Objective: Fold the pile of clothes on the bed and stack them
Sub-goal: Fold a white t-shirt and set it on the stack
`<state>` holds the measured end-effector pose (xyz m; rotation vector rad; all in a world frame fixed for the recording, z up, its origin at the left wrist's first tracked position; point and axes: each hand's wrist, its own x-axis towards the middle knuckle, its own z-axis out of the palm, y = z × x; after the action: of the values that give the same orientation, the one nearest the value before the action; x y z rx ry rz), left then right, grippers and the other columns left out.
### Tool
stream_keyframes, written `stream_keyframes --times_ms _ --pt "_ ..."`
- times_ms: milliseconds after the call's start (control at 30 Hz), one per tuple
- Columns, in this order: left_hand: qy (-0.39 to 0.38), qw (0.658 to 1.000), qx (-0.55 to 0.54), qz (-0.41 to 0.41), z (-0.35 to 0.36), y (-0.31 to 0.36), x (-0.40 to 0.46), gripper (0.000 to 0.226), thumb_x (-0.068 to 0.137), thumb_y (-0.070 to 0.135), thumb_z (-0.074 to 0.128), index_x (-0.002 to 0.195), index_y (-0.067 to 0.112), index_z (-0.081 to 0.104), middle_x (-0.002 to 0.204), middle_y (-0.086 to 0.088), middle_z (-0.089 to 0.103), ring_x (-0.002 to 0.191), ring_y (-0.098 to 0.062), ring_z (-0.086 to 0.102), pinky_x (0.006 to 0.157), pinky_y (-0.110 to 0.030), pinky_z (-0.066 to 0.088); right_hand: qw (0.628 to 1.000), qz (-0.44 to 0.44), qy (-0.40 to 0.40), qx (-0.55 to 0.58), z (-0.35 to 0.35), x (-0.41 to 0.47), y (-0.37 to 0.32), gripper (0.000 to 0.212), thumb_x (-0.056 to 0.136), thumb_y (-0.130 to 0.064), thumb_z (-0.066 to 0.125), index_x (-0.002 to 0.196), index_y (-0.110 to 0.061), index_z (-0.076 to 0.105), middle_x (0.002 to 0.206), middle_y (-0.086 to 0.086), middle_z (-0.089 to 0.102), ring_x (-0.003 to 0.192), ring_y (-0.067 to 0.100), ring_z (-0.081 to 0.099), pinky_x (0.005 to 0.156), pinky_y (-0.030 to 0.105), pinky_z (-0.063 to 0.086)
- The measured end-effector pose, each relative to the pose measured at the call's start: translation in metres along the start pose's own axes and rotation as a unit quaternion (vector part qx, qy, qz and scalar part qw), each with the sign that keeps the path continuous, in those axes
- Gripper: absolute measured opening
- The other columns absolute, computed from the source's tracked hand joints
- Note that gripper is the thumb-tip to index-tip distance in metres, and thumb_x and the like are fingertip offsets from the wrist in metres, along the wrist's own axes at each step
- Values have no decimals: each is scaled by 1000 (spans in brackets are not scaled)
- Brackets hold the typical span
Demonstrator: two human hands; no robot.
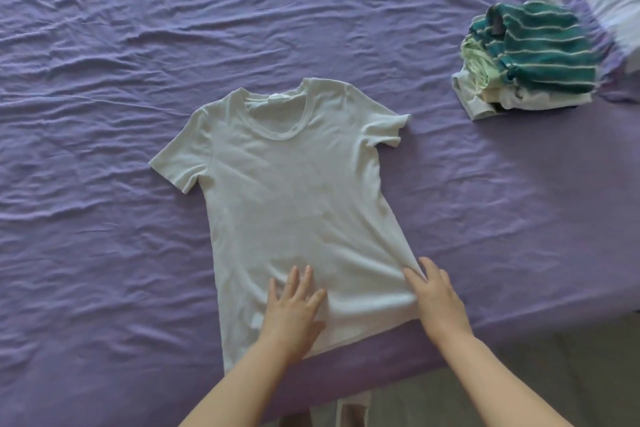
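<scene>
One white T-shirt [294,198] lies spread flat, neck away from the person, on the purple bed [104,80]; one stack of folded clothes [526,55] sits well apart at the far right. Two hands are on its hem end: the left hand [294,315] rests flat with fingers straight, and the right hand [438,298] lies with relaxed fingers on the shirt's right edge.

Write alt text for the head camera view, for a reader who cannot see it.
Two bare hands press flat on the lower part of a white T-shirt spread face-up on a purple bedsheet, left hand near the hem's middle, right hand at its right edge. A stack of clothes, topped by a teal striped garment, sits at the upper right.
</scene>
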<state>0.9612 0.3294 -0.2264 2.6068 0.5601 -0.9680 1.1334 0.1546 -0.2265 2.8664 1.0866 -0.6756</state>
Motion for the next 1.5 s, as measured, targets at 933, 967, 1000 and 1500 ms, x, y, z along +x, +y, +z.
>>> stream_keyframes --times_ms 933,967,1000,1500 --pt "37 998 1 47 -153 -29 171 60 100 46 27 150 32 -3 159 -3 -11 145 -27 -11 116 -53 0 995 -78 54 -13 -83 233 -33 55 76 -23 74 126 -13 56 134 18 50 120 35 52 89 45 48" --pt "43 998 -1 45 -159 -28 179 60 100 46 27 150 33 -3 159 -3 -12 145 -27 -12 116 -53 0 995 -68 76 -1 -93 244 -32 53 85 -24 64 134 -13 47 143 18 40 130 33 42 98 44 41" --pt "51 998 -2 43 -165 -27 188 60 100 46 27 150 33 -4 159 -3 -12 145 -27 -12 116 -53 0 995 -56 81 14 -99 257 -31 52 93 -26 51 141 -14 36 151 15 27 138 30 27 106 42 31" --pt "180 972 -144 42 -218 -34 265 44 100 37 34 142 26 35 150 3 35 137 -18 29 110 -30 21 987 29 98 123 -147 337 -30 16 86 -31 51 92 -17 54 98 4 58 96 27 51 68 30 32"
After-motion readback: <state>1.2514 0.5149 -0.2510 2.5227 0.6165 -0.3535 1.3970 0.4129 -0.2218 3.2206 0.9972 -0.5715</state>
